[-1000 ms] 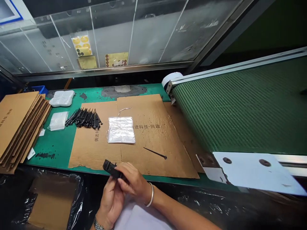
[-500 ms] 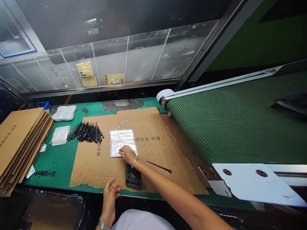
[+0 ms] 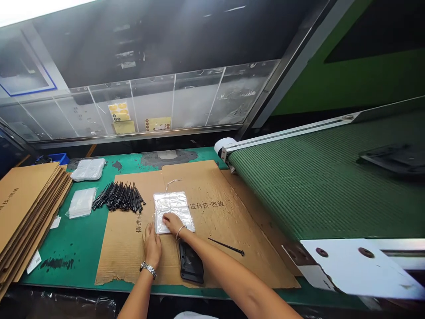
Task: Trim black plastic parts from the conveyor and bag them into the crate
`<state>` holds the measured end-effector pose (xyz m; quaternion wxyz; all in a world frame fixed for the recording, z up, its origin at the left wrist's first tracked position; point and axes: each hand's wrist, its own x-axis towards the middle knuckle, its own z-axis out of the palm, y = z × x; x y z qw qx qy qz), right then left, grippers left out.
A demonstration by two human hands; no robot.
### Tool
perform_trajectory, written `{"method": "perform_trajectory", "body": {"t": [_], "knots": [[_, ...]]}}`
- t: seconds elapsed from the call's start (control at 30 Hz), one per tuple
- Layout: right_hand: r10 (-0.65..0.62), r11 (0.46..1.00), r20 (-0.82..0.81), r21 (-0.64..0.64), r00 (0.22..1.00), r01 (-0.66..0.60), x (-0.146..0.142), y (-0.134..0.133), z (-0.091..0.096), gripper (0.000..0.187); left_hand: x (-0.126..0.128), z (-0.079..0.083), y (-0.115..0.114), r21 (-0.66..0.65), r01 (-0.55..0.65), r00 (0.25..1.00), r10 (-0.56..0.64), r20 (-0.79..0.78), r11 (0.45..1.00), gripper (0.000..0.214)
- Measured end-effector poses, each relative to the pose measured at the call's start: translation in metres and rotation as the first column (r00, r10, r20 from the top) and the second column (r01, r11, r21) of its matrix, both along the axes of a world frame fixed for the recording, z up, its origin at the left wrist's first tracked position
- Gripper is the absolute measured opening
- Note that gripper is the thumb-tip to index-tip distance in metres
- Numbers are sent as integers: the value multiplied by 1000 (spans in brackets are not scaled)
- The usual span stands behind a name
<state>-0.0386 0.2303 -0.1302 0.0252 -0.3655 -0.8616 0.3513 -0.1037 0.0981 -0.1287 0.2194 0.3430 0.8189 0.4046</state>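
Observation:
A stack of clear plastic bags [image 3: 174, 202] lies on the flat cardboard sheet. My right hand [image 3: 171, 223] is on its lower part, with bent fingers pinching at the top bag's film. Beside the stack's lower left corner rests my left hand [image 3: 152, 245], fingers stretched forward and apart, holding nothing. Under my right forearm lies a black rectangular plastic part [image 3: 191, 263], its upper end partly hidden. To the right of that arm, a single thin black rod-like piece [image 3: 226, 247] with a small head lies on the cardboard.
A pile of similar black pieces [image 3: 121, 197] lies left of the bags. Two more packs of clear bags, an upper one [image 3: 88, 169] and a lower one [image 3: 82, 203], sit near stacked cardboard [image 3: 31, 208]. On the right, a green conveyor belt [image 3: 299, 186] carries a dark part [image 3: 395, 158].
My left hand has moved forward from the table's front edge to the bag stack's lower left corner. My right hand stays on the bags. The conveyor's dark part has shifted left.

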Motion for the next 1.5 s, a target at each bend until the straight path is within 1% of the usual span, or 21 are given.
{"method": "perform_trajectory", "body": {"t": [0.13, 0.23, 0.33, 0.37, 0.47, 0.57, 0.67, 0.8, 0.9, 0.97, 1.07, 1.1, 1.13, 1.17, 1.2, 1.23, 1.3, 1.33, 1.4, 1.47, 1.5], "knots": [[-84, 993, -119, -88, 989, 74, 2, 10, 0, 21, -1, -3, 15, -124, 137, 968, -159, -196, 983, 43], [-129, 983, -211, -156, 969, 97, 2, 21, 8, 25, 1, -5, 17, -211, 160, 928, -219, -301, 964, 39], [-157, 976, -245, -186, 957, 113, 3, 27, 18, 30, 2, -7, 16, -266, 165, 889, -260, -376, 950, 39], [-163, 975, -240, -185, 957, 120, 4, 26, 20, 29, 1, -7, 16, -278, 168, 877, -272, -396, 946, 39], [-159, 980, -201, -151, 967, 130, 7, 13, 24, 15, 1, -6, 15, -296, 175, 847, -297, -441, 939, 40], [-153, 984, -162, -112, 975, 136, 10, -4, 20, 24, -1, -6, 15, -299, 177, 828, -306, -471, 938, 40], [-186, 977, -159, -136, 970, 165, 9, -10, 15, 4, -1, -6, 16, -291, 180, 821, -306, -482, 940, 41], [-245, 945, -251, -279, 936, 172, 2, -2, 23, 17, 0, -7, 18, -264, 177, 838, -286, -465, 948, 39], [-262, 901, -371, -425, 891, 88, 3, 0, 40, 26, 0, -7, 19, -223, 169, 869, -252, -427, 960, 36], [-273, 863, -438, -505, 857, 17, 10, -5, 53, 34, -2, -4, 19, -183, 150, 895, -212, -392, 972, 35], [-274, 795, -482, -601, 832, -86, 27, -21, 70, 44, -8, 10, 14, -107, 73, 930, -106, -352, 992, 42], [-269, 771, -486, -626, 831, -117, 33, -28, 75, 46, -9, 19, 11, -46, 78, 946, -89, -312, 996, 45], [-264, 749, -491, -646, 830, -143, 38, -34, 80, 46, -10, 28, 7, 23, 115, 961, -105, -257, 993, 47], [-263, 732, -496, -661, 827, -164, 43, -40, 84, 46, -10, 38, 4, 152, 190, 975, -170, -140, 970, 48], [-269, 720, -504, -671, 821, -177, 48, -46, 89, 46, -9, 49, 0, 259, 291, 955, -297, -15, 921, 50], [-282, 714, -513, -677, 811, -180, 52, -50, 93, 46, -7, 59, -3, 315, 364, 907, -411, 95, 876, 51], [-328, 700, -522, -694, 788, -169, 63, -56, 101, 47, -3, 75, -9, 315, 435, 819, -516, 252, 844, 42], [-350, 679, -515, -715, 783, -166, 69, -59, 104, 47, -1, 82, -11, 289, 447, 800, -523, 295, 847, 36], [-372, 600, -473, -779, 799, -182, 84, -64, 110, 47, 1, 92, -15, 262, 443, 793, -511, 332, 858, 35], [-361, 506, -432, -835, 827, -216, 99, -70, 113, 45, 1, 100, -19, 266, 429, 801, -500, 329, 863, 34], [-359, 474, -422, -851, 832, -227, 106, -73, 113, 43, 0, 103, -20, 268, 430, 805, -501, 319, 862, 33]]}}
